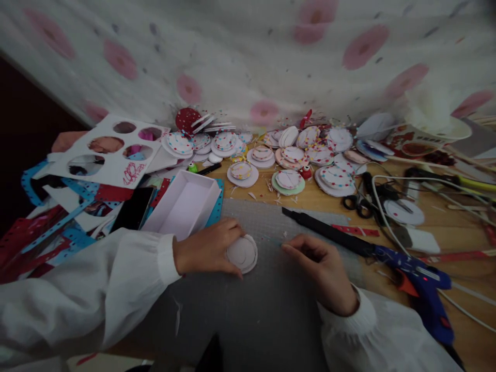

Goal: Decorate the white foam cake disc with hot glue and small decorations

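Note:
My left hand (212, 247) grips a small white paper disc (242, 253) by its left edge, with thumb and fingers around the rim. The disc looks layered, a smaller circle lying on a larger one, above the grey mat (263, 305). To its right, my right hand (315, 261) is closed in a pinch low over the mat. Whatever is between those fingertips is too small to make out; tiny coloured specks lie on the mat beside them. A black pen-like tool (325, 231) lies just beyond my right hand.
Decorated paper discs (292, 155) with coloured beads line the back. At left are a white box (184, 201), a phone (134, 207) and cut card (112, 150). Right of the mat lie a blue glue gun (414, 268), scissors (358, 205), cables and a paper cup (430, 137).

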Demonstrator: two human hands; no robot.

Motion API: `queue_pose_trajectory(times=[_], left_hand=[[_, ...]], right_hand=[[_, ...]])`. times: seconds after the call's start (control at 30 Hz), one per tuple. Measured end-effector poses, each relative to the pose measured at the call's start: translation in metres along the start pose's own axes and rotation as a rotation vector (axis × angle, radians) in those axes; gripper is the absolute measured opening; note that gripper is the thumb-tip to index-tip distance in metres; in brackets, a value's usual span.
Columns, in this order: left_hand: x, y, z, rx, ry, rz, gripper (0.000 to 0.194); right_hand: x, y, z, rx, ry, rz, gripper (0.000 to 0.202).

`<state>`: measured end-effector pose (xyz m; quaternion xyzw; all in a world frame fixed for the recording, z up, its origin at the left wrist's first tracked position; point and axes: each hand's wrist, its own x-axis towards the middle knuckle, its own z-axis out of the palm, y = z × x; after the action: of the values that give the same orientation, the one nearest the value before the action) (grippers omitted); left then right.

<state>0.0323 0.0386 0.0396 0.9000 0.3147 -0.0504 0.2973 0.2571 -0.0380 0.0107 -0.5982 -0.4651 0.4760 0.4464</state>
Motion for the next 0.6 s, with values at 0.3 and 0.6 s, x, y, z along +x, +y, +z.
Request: queue_pose_trajectory(times=[0.3,0.6], left_hand=[[-0.001,0.004,0.002,-0.03,0.043,-0.022,0.056],[0.002,-0.007,0.013,-0.147,0.224,-0.188,0.094]], right_hand=[[0.001,0.002,0.001,0.008,-0.007,0.008,0.025],[0.004,0.004,0.003,0.045,0.015,0.022,0.027]])
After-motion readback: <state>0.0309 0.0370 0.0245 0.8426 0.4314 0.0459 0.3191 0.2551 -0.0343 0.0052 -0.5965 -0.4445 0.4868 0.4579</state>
